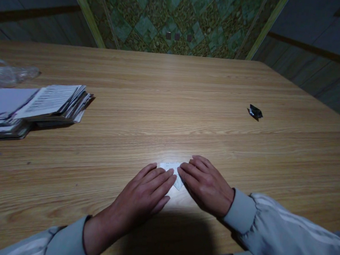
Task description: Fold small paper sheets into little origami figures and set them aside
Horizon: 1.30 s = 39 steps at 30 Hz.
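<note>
A small folded piece of white paper (pixel 178 183) with faint marks on it lies on the table near its front edge, its lower end coming to a point. From the left, my left hand (pixel 146 186) reaches over it, fingers stretched out and their tips on the paper; the thumb is off to the near side. My right hand (pixel 205 183) rests at the paper's right edge, palm down, with fingers extended and slightly bent over it. Its thumb is hidden. Both hands cover part of the paper.
Stacks of papers or booklets (pixel 54 102) lie at the left of the wooden table (pixel 166 103), a clear plastic bag (pixel 9 73) behind them. A small dark folded piece (pixel 255 111) sits at the right. A green patterned panel (pixel 181 18) stands beyond the far edge.
</note>
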{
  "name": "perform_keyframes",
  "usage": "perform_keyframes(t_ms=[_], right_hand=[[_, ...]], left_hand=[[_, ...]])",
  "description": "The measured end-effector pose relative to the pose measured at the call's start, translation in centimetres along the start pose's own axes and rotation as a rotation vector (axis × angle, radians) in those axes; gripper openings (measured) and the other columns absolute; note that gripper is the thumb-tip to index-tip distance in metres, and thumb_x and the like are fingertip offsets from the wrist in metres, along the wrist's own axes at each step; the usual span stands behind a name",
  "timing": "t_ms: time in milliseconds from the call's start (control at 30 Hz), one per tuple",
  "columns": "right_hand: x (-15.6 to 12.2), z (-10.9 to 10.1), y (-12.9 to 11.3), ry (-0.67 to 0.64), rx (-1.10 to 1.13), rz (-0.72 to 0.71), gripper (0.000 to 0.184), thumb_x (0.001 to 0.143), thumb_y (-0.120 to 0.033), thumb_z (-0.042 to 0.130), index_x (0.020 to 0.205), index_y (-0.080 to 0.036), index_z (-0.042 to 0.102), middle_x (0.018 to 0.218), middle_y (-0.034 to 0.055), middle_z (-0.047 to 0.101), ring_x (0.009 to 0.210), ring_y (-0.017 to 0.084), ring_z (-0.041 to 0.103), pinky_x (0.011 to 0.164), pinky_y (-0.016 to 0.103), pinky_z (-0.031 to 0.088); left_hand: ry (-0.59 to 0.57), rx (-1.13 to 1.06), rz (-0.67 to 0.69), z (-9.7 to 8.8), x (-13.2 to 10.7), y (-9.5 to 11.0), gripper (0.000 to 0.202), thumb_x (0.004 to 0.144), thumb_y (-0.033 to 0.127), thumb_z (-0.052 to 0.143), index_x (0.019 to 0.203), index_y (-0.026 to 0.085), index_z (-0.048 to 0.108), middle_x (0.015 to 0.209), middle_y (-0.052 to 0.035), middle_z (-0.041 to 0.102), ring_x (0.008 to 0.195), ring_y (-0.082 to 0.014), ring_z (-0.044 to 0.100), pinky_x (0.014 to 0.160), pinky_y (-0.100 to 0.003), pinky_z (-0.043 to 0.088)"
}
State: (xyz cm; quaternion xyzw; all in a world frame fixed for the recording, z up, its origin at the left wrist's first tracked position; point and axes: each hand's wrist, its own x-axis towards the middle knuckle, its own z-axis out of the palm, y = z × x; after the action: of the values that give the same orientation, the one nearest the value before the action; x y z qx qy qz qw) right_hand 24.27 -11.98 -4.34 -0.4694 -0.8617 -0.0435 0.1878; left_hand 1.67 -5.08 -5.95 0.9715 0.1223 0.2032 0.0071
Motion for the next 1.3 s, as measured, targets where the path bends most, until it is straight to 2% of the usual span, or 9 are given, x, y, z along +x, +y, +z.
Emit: perform_keyframes(t_ms=[300,500,600,767,900,967,1100,1200,1300], right_hand=[[-0.4,0.3,-0.3,-0.047,-0.06,0.036,0.027,0.101,-0.019,0.046,0.122,-0.012,0.061,0.098,0.0103,0.068,0.092,0.024,0.058,0.104,0.045,0.04],[-1.7,-0.3,0.1,-0.062,-0.089,0.058,0.03,0.1,-0.024,0.053,0.126,-0.012,0.059,0.102,0.0076,0.07,0.101,0.024,0.058,0.105,0.045,0.032],[-2.1,-0.4,0.4,-0.034,-0.081,0.069,0.028,0.1,-0.027,0.054,0.123,-0.013,0.062,0.102,0.0071,0.071,0.101,0.024,0.059,0.103,0.045,0.032],[-1.8,-0.4,0.9,0.056,-0.08,0.101,0.017,0.099,-0.028,0.057,0.104,-0.017,0.068,0.087,0.0046,0.072,0.09,0.021,0.06,0.098,0.043,0.035],[-1.0,-0.5,1.1,0.082,-0.086,0.168,0.022,0.099,-0.027,0.057,0.082,-0.02,0.069,0.076,0.0033,0.068,0.081,0.02,0.056,0.091,0.041,0.036],[-0.5,-0.6,1.3,0.045,-0.084,0.237,0.024,0.097,-0.027,0.061,0.076,-0.019,0.066,0.076,0.0041,0.066,0.081,0.021,0.054,0.088,0.04,0.036],[0.4,-0.7,1.7,-0.071,0.038,0.398,0.012,0.089,-0.027,0.072,0.084,-0.018,0.065,0.086,0.0049,0.065,0.086,0.022,0.053,0.08,0.036,0.036],[0.9,-0.9,1.9,-0.12,0.132,0.452,0.018,0.085,-0.027,0.076,0.097,-0.019,0.064,0.096,0.0054,0.064,0.091,0.023,0.054,0.078,0.034,0.035],[1.5,-1.0,1.8,-0.156,0.161,0.469,0.03,0.082,-0.032,0.08,0.102,-0.019,0.063,0.099,0.0059,0.064,0.094,0.024,0.054,0.08,0.035,0.034]], left_hand=[[-0.104,-0.016,-0.058,0.0,0.1,0.1,0.046,0.093,0.018,0.052,0.139,0.012,0.049,0.131,-0.0126,0.066,0.114,-0.027,0.06,0.105,-0.047,0.043],[-0.042,0.018,-0.05,-0.4,-0.5,-0.2,0.036,0.098,0.019,0.049,0.132,0.009,0.055,0.123,-0.0135,0.07,0.109,-0.0266,0.063,0.104,-0.047,0.043],[-0.034,0.016,-0.055,-0.8,-1.0,-0.5,0.033,0.1,0.02,0.048,0.13,0.01,0.056,0.124,-0.013,0.07,0.11,-0.0258,0.063,0.104,-0.046,0.041],[-0.039,-0.007,-0.086,-1.1,-1.3,-0.9,0.03,0.103,0.025,0.048,0.128,0.015,0.06,0.125,-0.0096,0.07,0.109,-0.0257,0.063,0.106,-0.048,0.037],[-0.012,-0.051,-0.092,-1.2,-0.3,-1.4,0.023,0.102,0.026,0.05,0.117,0.017,0.066,0.112,-0.007,0.073,0.102,-0.0245,0.062,0.104,-0.049,0.038],[0.0,-0.086,-0.14,-1.2,0.6,-1.7,0.019,0.101,0.028,0.053,0.105,0.018,0.068,0.099,-0.0058,0.072,0.094,-0.0235,0.06,0.096,-0.046,0.042],[-0.062,-0.137,-0.277,-0.9,2.1,-2.2,0.02,0.098,0.03,0.058,0.084,0.019,0.066,0.085,-0.0049,0.065,0.084,-0.0222,0.056,0.076,-0.038,0.044],[-0.067,-0.211,-0.363,-0.7,2.4,-2.7,0.008,0.095,0.028,0.062,0.094,0.02,0.065,0.093,-0.0048,0.064,0.089,-0.0221,0.056,0.077,-0.037,0.044],[-0.071,-0.266,-0.419,-0.5,2.4,-2.9,0.023,0.093,0.027,0.066,0.116,0.022,0.062,0.103,-0.0056,0.061,0.096,-0.0235,0.054,0.082,-0.039,0.045]])
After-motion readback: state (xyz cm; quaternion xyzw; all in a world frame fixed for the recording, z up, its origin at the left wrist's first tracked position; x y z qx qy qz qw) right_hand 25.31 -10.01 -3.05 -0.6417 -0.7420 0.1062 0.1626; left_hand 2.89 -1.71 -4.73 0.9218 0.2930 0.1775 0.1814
